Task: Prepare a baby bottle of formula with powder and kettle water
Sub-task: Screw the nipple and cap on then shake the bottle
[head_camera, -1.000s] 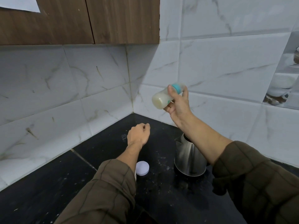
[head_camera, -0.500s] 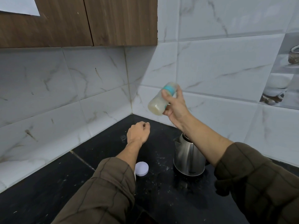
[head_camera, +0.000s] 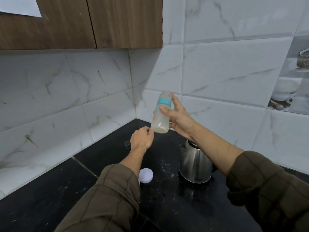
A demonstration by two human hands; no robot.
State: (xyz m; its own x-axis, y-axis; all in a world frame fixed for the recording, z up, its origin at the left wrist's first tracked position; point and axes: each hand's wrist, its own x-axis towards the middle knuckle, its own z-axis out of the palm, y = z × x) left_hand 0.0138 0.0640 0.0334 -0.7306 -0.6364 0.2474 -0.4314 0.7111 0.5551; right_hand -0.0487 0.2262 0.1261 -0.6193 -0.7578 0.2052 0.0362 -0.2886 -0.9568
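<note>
Gripping bottle near upright in right hand, above counter corner. Left hand curled on nothing, at 7 o'clock beside its base. Kettle at 5 o'clock, lid at 6, well apart.

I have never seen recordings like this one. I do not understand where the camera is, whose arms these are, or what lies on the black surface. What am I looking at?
There is no machine here. A person wears one wide-angle camera on the head, so you look forward and down along that person's own arms. This is the only view. The right hand holds a baby bottle in the air, roughly upright, with a teal ring near its top and milky liquid at the bottom. The left hand is beside the bottle's base with its fingers curled; I see nothing in it. On the black counter stands a steel kettle and, left of it, lies a white round lid. Pale specks are scattered between them.
</note>
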